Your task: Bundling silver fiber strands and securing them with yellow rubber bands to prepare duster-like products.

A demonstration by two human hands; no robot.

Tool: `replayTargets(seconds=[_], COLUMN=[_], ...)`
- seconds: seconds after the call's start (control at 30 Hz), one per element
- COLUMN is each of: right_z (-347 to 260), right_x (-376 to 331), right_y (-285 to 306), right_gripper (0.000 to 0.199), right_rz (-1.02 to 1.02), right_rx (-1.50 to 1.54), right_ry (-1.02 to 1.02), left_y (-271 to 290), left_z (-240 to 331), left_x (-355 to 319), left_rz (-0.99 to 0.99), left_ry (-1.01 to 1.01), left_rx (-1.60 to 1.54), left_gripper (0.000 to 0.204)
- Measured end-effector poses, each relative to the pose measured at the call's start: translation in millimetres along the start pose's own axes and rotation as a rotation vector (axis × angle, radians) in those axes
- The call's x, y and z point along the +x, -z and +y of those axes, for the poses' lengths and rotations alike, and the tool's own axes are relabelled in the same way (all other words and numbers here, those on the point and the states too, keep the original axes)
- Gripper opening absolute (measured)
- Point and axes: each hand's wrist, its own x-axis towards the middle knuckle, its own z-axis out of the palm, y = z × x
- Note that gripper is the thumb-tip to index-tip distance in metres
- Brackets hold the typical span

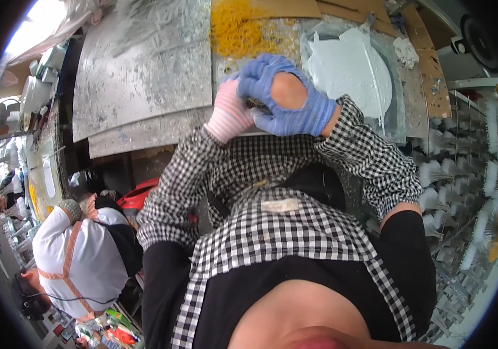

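Observation:
Close together in front of my chest, my two gloved hands meet at the near edge of the work table. A pink-and-white striped glove covers my left hand (230,110), its fingers curled inward. My right hand (288,96), in a blue knitted glove with a big hole over its back, curves round against the left. A small dark thing shows in the gap between them; most of it is hidden by the gloves, so its kind is unclear. Just beyond the hands lies a heap of thin yellow rings (234,29).
A paint-stained grey board (144,64) covers the table's left. To the right, a shallow tray (399,110) holds thick white paste (348,67). A crumpled white rag (406,52) lies beyond it. White-bristled brushes (435,171) hang in rows at far right. A co-worker (80,256) sits at left.

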Motion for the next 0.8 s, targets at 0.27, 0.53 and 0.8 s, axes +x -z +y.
replayTargets(seconds=[0.27, 0.53, 0.8], right_z=[-37, 19, 56], right_x=[4, -31, -34], right_y=[-2, 10, -89], right_gripper=[0.033, 0.103, 0.073], right_rz=[-0.129, 0.133, 0.048], right_rx=[-0.306, 0.128, 0.11], right_ry=[0.124, -0.293, -0.339], left_y=[22, 64, 8], left_z=[-26, 71, 127], left_x=[-7, 20, 111], left_rz=[-0.421, -0.019, -0.664], left_ry=[0.256, -0.136, 0.283], left_rx=[-0.713, -0.311, 0.878], left_gripper=[0.04, 0.074, 0.065])
